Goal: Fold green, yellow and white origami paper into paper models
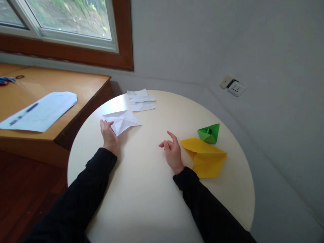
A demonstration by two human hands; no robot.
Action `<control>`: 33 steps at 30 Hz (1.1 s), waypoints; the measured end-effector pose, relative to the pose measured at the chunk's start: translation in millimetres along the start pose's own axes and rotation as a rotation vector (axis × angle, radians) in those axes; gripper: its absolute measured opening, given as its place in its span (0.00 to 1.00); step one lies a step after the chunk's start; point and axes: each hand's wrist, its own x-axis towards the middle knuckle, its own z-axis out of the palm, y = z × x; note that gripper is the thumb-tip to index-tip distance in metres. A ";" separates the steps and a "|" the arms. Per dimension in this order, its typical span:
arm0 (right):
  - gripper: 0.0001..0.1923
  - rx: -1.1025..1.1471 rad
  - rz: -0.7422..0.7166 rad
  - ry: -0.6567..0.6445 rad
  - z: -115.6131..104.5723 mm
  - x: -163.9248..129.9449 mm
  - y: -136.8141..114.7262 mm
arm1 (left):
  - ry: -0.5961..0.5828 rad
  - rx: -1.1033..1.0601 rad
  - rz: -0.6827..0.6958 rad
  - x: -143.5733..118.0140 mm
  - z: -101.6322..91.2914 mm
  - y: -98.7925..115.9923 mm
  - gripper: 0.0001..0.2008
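2 black sleeves (76, 192) came in from the bottom edge, nearest the camera, over a round cream table (141, 202). Left hand (109, 136) was at the near left edge of a creased white paper (124, 120), half open, thumb raised over the paper's edge and fingers loosely bent; couldn't tell whether it pinched the paper or only touched it. White paper sat on the table's far left part, points spread out, folds showing across its middle. Right hand (173, 155) was around mid-table, nothing in it, fingers loosely curled, index finger stretched out more than the others.

Just right of that hand: a folded yellow paper (209, 163), top flap raised a little. Small green paper boat (209, 136) stood just behind it, near the table's right rim. At the far rim, behind the white paper, lay some white paper slips (141, 99).

On the left, a wooden desk (86, 79) held white sheets (54, 109) with a dark bar (24, 114) on top, pen or print unclear. Scissors (8, 80) lay farther left, cut off by the edge. Window (71, 20) above the desk, socket (237, 88) on the grey wall (187, 40) at right.
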 end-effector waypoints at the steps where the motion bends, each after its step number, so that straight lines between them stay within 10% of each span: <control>1: 0.23 -0.004 -0.001 0.000 0.0 -0.1 0.0 | 0.085 -0.018 0.012 -1.4 1.2 2.1 0.32; 6: 0.23 -0.012 -0.008 0.002 0.1 -0.5 -1.0 | 0.181 -0.002 0.150 -9.4 8.6 12.8 0.33; 12: 0.23 -0.012 -0.003 0.004 0.5 -0.5 -1.3 | -0.016 0.353 0.344 -19.6 11.5 15.1 0.22; 20: 0.23 -0.013 -0.026 0.007 0.9 0.4 0.7 | -0.359 0.693 0.266 -23.5 15.2 -7.7 0.15; 33: 0.22 -0.037 -0.015 -0.007 1.3 0.0 -0.7 | -0.419 0.985 0.345 -26.6 12.7 -9.6 0.17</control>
